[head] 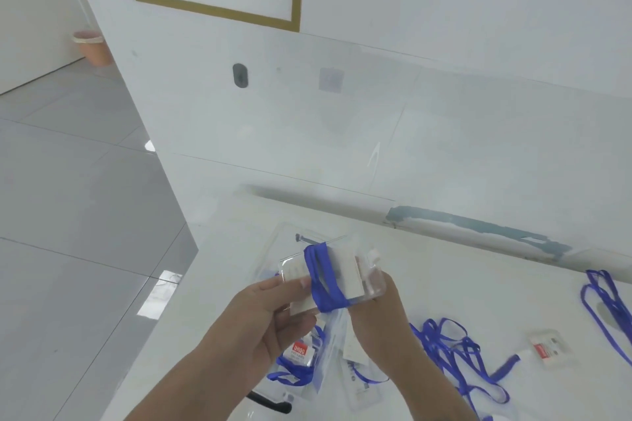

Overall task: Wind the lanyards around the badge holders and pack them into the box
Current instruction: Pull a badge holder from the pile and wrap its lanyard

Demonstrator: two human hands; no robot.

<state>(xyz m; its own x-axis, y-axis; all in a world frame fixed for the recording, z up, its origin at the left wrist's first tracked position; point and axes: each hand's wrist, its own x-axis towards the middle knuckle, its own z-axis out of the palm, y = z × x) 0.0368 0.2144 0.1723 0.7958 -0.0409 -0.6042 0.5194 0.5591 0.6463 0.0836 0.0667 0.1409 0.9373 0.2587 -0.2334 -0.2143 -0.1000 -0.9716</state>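
Both hands hold a clear badge holder [342,275] with a white card inside, above the table. A blue lanyard [321,278] is wrapped several times around its middle. My left hand [266,321] pinches the holder's left end, thumb on top. My right hand [379,314] grips its right end and underside. Below the hands lies a clear plastic box [290,243] with wound badge holders in it, one showing a red label [300,350]. Another badge holder [549,347] with a loose blue lanyard [451,359] lies on the table to the right.
The white table [461,277] stands against a white wall. Another loose blue lanyard [605,308] lies at the far right edge. A black object [270,403] sits near the table's front. Grey floor tiles and a pink bin [92,46] are at the left.
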